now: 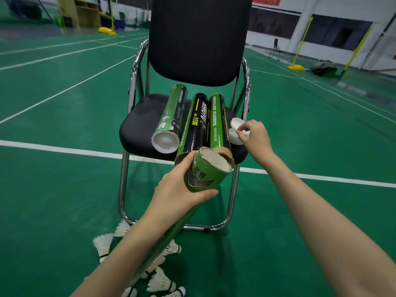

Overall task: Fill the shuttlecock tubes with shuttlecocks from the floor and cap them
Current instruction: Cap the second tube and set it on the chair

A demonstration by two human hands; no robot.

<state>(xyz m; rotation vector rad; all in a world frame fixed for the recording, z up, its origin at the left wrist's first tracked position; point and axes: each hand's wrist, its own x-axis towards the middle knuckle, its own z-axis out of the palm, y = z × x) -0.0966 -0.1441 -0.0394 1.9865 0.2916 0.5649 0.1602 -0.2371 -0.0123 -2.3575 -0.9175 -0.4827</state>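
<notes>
Head camera view, nearest first: white feathered shuttlecocks lie on the green court floor by the chair's feet; about seven show, some cut off by the frame edge or hidden behind the forearm. Above them the left hand has its grip wrapped round a green cardboard shuttlecock tube, held slanting with its open, frayed mouth tilted up toward the chair; pale white shows inside the mouth. Farther on, three more tubes lie lengthwise on the black padded seat of a chrome-framed chair: a green tube with a white cap on its near end, at the left, a black tube with yellow lettering in the middle, and a green-and-black tube printed "BADMINTON SHUTTLECOCKS" at the right. Just beside that last tube, the right hand pinches the upper of two white plastic caps at the seat's right edge.
</notes>
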